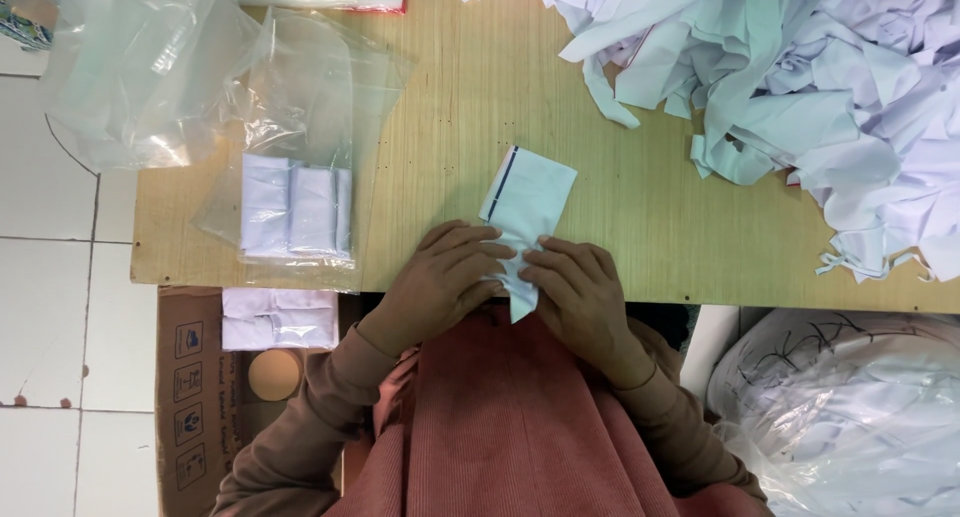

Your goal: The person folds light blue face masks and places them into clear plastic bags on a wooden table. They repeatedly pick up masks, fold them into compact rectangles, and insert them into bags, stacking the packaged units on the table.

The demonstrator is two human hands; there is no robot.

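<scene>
White folded cloth [525, 212] lies at the near edge of the wooden table [640, 227], its lower end pinched under both hands. Left hand [445, 277] and right hand [580, 287] curl closed on it, fingertips meeting mid-fold; it seems a fold is being pressed, needing firm, even pressure.

A heap of white fabric pieces [800, 87] covers the wooden surface [640, 237] at one end — clear plastic bags [150, 77], one holding folded white cloths [295, 212], lie opposite above a cardboard box [190, 397].
</scene>
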